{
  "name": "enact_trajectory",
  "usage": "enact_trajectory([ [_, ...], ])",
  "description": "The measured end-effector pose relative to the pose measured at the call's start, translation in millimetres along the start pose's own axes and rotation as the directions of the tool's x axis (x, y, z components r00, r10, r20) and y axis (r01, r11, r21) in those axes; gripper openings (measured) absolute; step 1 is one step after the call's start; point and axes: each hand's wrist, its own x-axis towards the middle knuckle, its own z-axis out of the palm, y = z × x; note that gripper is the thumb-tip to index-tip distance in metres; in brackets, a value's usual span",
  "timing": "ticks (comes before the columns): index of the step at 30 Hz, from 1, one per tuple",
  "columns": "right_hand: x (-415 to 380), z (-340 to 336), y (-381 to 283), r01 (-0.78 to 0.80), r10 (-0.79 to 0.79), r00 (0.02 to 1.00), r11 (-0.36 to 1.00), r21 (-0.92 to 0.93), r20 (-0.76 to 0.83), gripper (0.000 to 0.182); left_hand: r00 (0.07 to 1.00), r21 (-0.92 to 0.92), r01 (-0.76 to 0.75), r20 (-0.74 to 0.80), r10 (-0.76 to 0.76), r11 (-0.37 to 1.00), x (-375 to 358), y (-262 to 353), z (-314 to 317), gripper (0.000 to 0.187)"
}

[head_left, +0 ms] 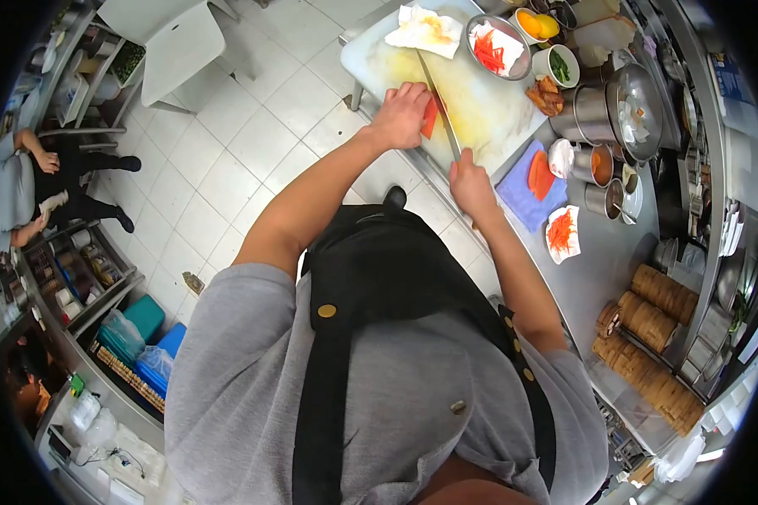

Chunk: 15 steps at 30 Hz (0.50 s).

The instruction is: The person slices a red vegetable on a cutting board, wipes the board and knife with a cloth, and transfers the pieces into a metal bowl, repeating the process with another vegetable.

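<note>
The knife [440, 105] is held at its handle in the closed grip of the right hand [470, 181]. The carrot piece [429, 118] is pinned under the left hand [403, 116], fingers curled, on the cutting board [488, 109]. Beside the board, carrot slices [540, 174] are laid on a blue cloth [522, 198].

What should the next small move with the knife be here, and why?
Probably press the knife down through the carrot piece. The right hand grips the handle, with the blade lying across the cutting board right beside the carrot, and the left hand pins the piece down, fingers close to the blade, so keep them tucked.
</note>
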Motion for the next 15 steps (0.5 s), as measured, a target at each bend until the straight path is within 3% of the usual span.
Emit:
enact_trajectory([
  [3, 3.6, -33.2, -12.1, 0.09, -0.09, 0.996, 0.996, -0.012, -0.009, 0.027, 1.0, 0.002, 0.004, 0.002, -0.004, 1.0, -2.5, -0.7, 5.7, 0.055],
  [6, -21.5, -41.2, -12.5, 0.016, -0.014, 0.994, 1.0, -0.019, 0.113, 0.026, 1.0, -0.004, 0.021, -0.004, -0.021, 1.0, -2.5, -1.9, 6.0, 0.056],
  [9, -17.5, -1.3, -5.6, -0.07, 0.071, 0.996, 0.997, -0.022, 0.049, 0.026, 1.0, -0.017, 0.018, -0.008, -0.018, 1.0, -2.2, -1.8, 4.4, 0.056],
  [15, -9.7, -37.5, -12.3, 0.077, -0.076, 0.996, 0.997, -0.03, 0.042, 0.025, 0.999, -0.014, 0.003, -0.034, -0.004, 1.0, -2.9, -1.2, 3.7, 0.055],
])
